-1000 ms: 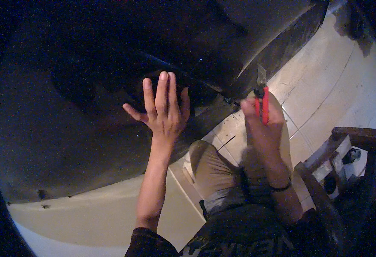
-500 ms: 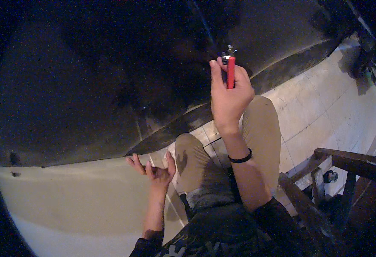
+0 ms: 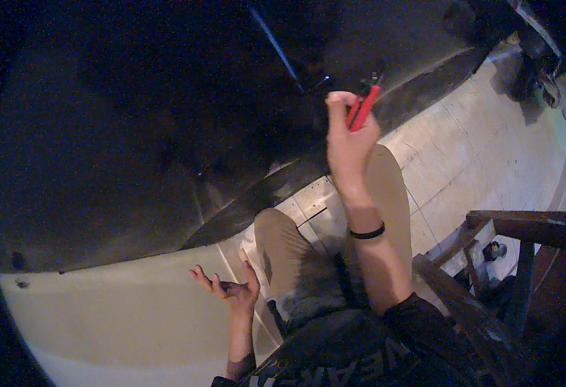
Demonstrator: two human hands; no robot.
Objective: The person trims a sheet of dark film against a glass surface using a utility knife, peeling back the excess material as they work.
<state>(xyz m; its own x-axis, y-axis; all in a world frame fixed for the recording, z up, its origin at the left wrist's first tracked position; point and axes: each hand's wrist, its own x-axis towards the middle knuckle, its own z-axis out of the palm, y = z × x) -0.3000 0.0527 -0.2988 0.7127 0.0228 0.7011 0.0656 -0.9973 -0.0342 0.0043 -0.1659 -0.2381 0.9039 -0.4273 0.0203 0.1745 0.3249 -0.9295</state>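
My right hand (image 3: pixel 351 138) is raised in front of a large dark surface, its fingers closed round a small red-handled tool (image 3: pixel 363 109). The tool's dark and metal head points up and to the right. It looks like pliers, but its exact kind is too blurred to tell. A black band (image 3: pixel 367 232) circles my right wrist. Lower on the left, my left hand (image 3: pixel 236 289) hangs palm up with its fingers spread and nothing in it. It is in front of the pale lower wall, beside my knee.
The dark surface (image 3: pixel 102 168) fills the upper left, with a thin bluish strip (image 3: pixel 276 45) on it. Pale floor tiles (image 3: pixel 450 148) run along its lower edge. A wooden frame (image 3: pixel 521 226), perhaps a stool, stands at the lower right. Dark objects (image 3: pixel 531 84) lie at the upper right.
The view has shifted slightly. My right hand has turned, tilting the red-handled tool to the right. My left hand sits a little lower in view, still spread.
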